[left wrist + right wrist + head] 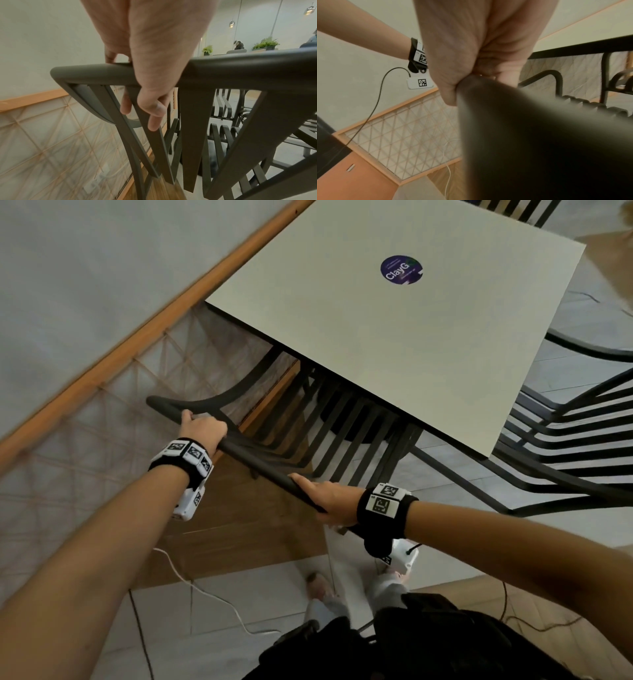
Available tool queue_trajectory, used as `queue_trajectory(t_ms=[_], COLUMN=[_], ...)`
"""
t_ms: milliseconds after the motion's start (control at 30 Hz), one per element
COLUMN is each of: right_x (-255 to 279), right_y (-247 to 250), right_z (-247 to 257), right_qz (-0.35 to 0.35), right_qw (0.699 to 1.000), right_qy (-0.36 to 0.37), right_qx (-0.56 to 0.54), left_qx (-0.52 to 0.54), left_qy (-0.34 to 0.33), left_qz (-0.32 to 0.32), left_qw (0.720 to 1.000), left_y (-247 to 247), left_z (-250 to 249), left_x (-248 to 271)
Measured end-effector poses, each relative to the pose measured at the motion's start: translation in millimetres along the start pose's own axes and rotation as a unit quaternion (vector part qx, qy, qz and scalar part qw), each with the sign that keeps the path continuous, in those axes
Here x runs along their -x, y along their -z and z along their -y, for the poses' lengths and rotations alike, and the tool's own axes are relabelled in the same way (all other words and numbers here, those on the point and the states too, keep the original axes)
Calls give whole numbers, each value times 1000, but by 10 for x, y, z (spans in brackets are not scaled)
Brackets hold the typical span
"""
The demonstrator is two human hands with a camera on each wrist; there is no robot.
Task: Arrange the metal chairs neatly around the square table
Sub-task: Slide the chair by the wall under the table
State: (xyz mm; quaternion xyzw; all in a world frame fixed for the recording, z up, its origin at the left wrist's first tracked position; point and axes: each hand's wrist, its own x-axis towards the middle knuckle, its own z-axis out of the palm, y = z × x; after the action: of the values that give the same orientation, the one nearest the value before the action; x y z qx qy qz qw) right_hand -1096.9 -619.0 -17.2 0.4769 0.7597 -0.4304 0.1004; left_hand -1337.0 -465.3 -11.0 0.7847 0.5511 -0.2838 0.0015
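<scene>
This is looking like a café or canteen seating area. A square table with a round logo sticker is standing among several dark metal slatted chairs. In the left wrist view, pendant lamps are hanging on long cords, potted ferns are sitting on a far counter, and a person is sitting in the distance. A wood-framed lattice panel is lining the wall beside the table.
</scene>
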Motion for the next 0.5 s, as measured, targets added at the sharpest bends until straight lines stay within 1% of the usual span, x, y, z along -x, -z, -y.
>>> queue_trajectory(t_ms=[100,233,333,400,433,500], right_x=[-8,-8,2,63,117,249], right_y=[89,180,231,242,244,242], right_z=[-99,-179,-174,-189,-236,-434], right_qz=[-14,-17,-13,-38,-48,-42], right_qw=[1000,1000,1000,999,999,998], right_qy=[-4,-13,-7,1,3,-9], right_qx=[-6,-15,-22,-17,-16,-50], left_qx=[1,3,32,43,44,59], left_qy=[3,19,55,71,63,19], left_qz=[-14,-4,-17,-35,-50,-93], left_qw=[1000,1000,998,996,996,994], left_y=[102,179,191,179,165,108], left_z=[-85,-169,-226,-332,-412,-621], left_x=[-121,-214,-203,-109,-41,127])
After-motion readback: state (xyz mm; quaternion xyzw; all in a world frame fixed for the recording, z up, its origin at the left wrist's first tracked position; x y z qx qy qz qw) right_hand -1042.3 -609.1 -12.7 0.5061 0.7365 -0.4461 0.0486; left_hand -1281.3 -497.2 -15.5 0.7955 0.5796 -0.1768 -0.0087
